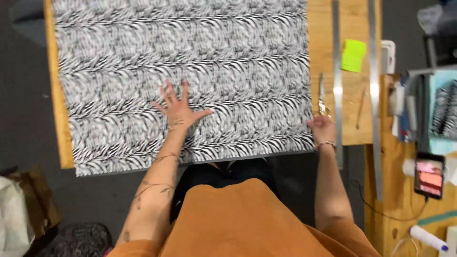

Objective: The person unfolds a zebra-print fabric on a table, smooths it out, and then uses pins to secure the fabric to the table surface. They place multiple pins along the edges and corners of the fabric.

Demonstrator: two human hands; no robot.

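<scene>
Across the wooden table (354,128) lies a large sheet of zebra-striped fabric (185,62), spread flat and covering most of the top, its near edge hanging just over the front of the table toward the person. The left hand (178,108) rests on the cloth with palm down and all fingers splayed wide, gripping nothing; it looks placed to pin the sheet and keep it smooth. The right hand (322,129) sits at the fabric's right edge, near its near corner, fingers curled around the handle end of a pair of scissors (322,97), whose blades point away from the person along that edge, as if lined up with it. Just beside the scissors, a long metal ruler (337,71) runs lengthwise down the bare wood, and a second long metal strip (373,95) lies parallel farther right. Between them sits a bright green note (353,55), with a thin pencil (361,110) nearer the person. Off to the right, a phone (429,174) shows a lit screen.
</scene>
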